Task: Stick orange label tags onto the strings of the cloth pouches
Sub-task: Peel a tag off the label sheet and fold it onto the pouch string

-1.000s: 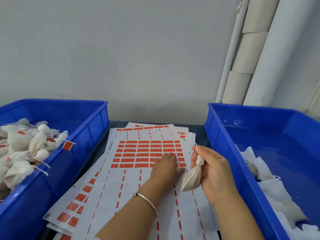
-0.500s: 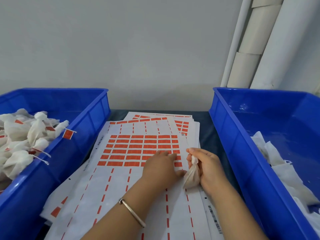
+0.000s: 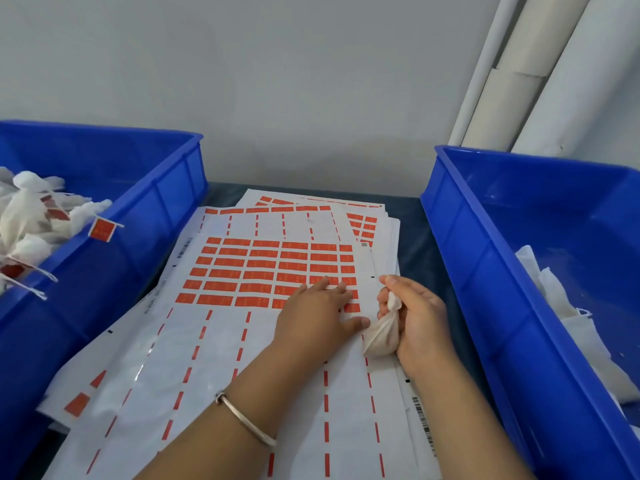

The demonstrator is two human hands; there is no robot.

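Tagged pouches (image 3: 31, 223) in left blue bin (image 3: 166, 188), untagged pouches (image 3: 554, 299) in right bin (image 3: 485, 237)

Soft, even light fills the scene, moderately bright, with only faint shadows. A glossy sheen streaks the label sheets (image 3: 242, 341) at lower left. Wide-angle distortion bends the white pipes (image 3: 512, 71) and splays the blue bins (image 3: 166, 188) outward. Fine print on the labels stays slightly soft.
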